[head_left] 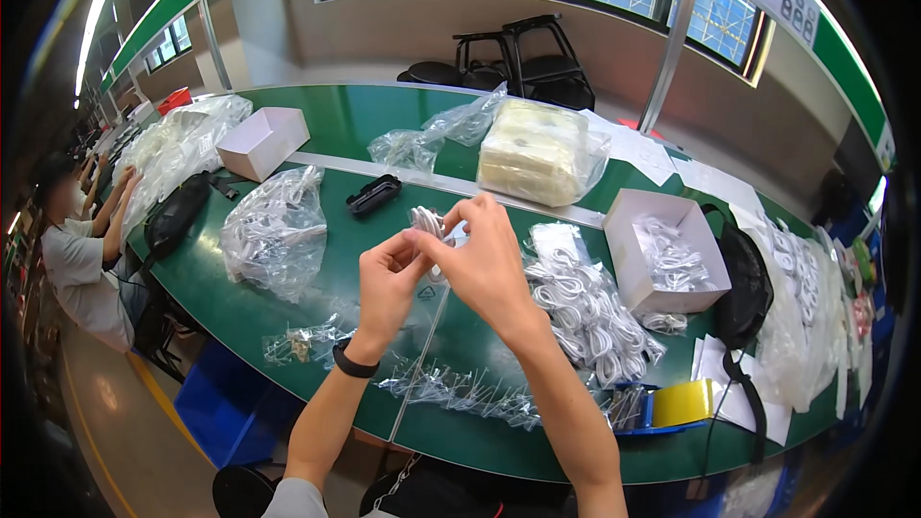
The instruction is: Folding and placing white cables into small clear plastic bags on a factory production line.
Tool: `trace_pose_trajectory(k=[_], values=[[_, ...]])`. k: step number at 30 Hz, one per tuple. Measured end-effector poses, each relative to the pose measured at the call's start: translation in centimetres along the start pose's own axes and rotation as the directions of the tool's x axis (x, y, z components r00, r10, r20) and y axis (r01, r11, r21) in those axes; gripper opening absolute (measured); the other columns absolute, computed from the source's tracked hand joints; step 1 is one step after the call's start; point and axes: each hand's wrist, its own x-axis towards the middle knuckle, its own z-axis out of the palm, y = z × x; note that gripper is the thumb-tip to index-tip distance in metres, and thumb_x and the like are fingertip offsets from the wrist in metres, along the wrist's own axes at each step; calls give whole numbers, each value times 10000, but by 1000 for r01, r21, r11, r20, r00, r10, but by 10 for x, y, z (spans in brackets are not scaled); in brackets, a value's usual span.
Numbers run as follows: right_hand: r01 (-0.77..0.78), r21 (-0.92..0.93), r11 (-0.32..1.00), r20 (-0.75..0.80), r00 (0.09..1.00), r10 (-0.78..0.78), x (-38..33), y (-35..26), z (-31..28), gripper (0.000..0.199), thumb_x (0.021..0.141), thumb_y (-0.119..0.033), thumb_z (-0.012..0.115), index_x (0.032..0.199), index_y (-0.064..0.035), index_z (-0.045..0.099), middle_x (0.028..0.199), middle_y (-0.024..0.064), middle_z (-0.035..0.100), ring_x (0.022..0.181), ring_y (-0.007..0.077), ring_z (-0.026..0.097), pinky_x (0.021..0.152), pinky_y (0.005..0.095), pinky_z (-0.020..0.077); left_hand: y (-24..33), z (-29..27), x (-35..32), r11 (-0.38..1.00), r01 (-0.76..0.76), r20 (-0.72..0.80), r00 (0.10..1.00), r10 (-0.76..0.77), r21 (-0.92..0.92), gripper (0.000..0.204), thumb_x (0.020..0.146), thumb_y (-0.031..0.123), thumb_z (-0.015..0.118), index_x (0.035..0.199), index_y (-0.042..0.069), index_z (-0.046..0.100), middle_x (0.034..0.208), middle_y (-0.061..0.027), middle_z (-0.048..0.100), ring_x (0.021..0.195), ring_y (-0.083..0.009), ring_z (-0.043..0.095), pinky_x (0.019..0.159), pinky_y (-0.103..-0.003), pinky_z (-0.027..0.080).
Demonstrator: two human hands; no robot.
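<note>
Above the middle of the green table, a small coiled white cable [428,222] is held up between my two hands. My left hand [386,290] pinches at its near side, thumb and fingers together. From the right, my right hand [487,267] closes on the same coil, its fingers bent over the top and covering part of it. Just right of my right hand lies a heap of coiled white cables [590,317]. Thin silvery strips [465,395], possibly twist ties, are scattered below my hands along the near table edge.
A white box [624,273] with bagged cables stands right, beside a black bag [743,288]. A tape roll [683,404] sits near the front edge. Leftward are a clear plastic bag [278,230], an open white box [262,139] and a black case [373,195]. A co-worker [86,259] sits far left.
</note>
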Motion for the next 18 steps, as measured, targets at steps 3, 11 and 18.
trace_pose_trajectory(k=[3,11,18], values=[[-15,56,998,116,993,8,0,5,-2,404,795,-350,747,782,35,622,980,163,573,890,313,567,769,406,474,1,-2,1,999,-13,5,1000,13,-33,228,908,49,642,1109,-58,642,973,-49,691,865,-70,635,742,-194,491],[-40,180,983,1,999,41,11,-4,-14,299,842,-253,719,902,31,648,952,140,617,883,252,588,771,348,470,7,1,2,997,40,-8,999,-40,-62,295,873,18,675,1153,-64,630,1013,-92,698,899,-104,660,797,-220,519],[-206,351,913,238,963,126,16,13,-18,399,908,-315,654,1078,45,623,980,120,662,896,175,600,781,327,484,11,3,1,999,-8,-7,1000,8,-43,268,903,30,639,1157,-53,633,1022,-98,701,898,-107,658,799,-228,517]])
